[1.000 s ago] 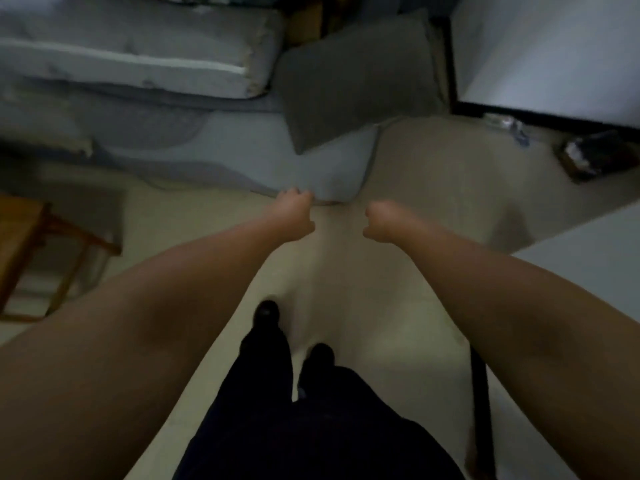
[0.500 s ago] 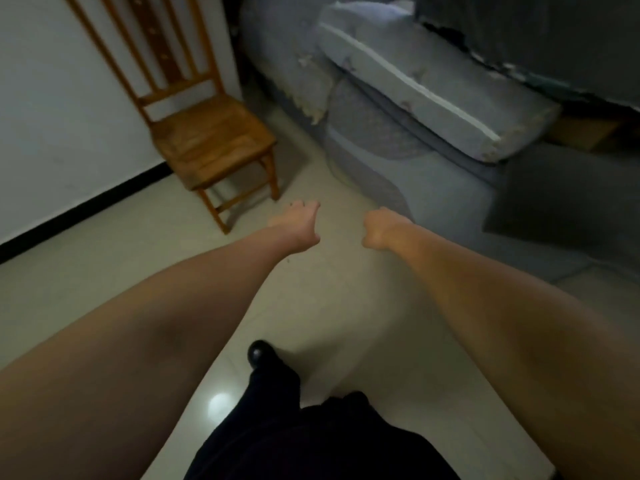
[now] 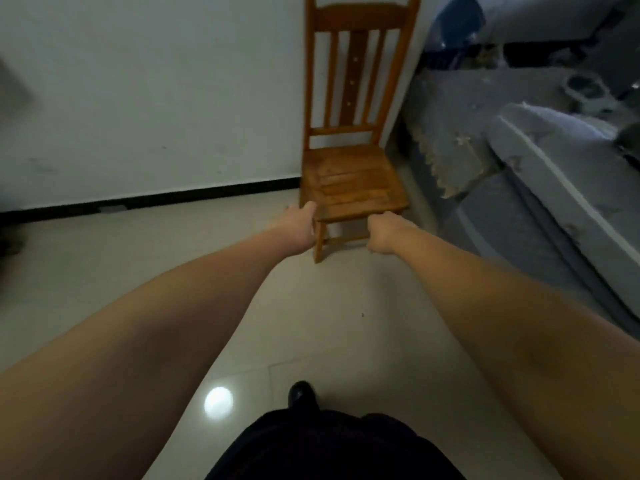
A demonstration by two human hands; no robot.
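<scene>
Wooden chair [image 3: 349, 181] — left hand [image 3: 299, 226] and right hand [image 3: 382, 233] at seat front, fingers curled; whether the grip holds it cannot be told. Risk: lifted this low, tall back tips over.

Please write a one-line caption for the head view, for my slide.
Left hand and right hand, both curled, reach toward a wooden chair by the white wall.

Varnished wooden chair [image 3: 349, 181], glossy tiled floor [image 3: 346, 323], matt wall [image 3: 156, 98]
</scene>
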